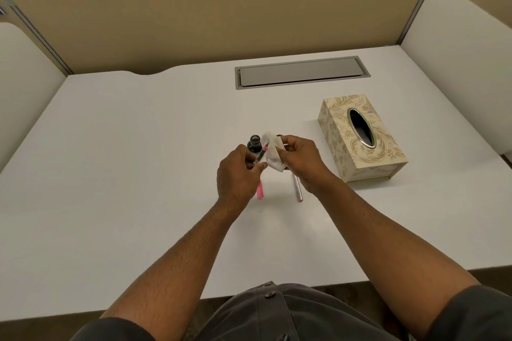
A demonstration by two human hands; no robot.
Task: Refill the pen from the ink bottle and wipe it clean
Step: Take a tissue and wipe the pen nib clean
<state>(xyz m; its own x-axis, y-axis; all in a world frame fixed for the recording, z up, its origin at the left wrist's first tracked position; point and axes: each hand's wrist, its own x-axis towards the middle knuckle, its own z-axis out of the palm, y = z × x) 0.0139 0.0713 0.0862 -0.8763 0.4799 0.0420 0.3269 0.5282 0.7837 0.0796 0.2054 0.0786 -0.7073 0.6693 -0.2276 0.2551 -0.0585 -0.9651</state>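
Observation:
My left hand [238, 171] pinches the pen's front section [261, 153], a clear ink tube with a pink grip, its nib pointing up and to the right. My right hand [300, 159] holds a crumpled white tissue [273, 153] right against the nib end. Just behind the pen stands the small dark ink bottle [254, 144], open, with no cap on it. A pink pen part [260, 191] lies on the desk below my left hand. A silver pen part [297, 188] lies below my right hand.
A gold-patterned tissue box [360, 138] stands to the right of my hands. A grey cable hatch [300, 72] is set into the white desk [124, 160] at the back. Beige partition walls enclose the desk.

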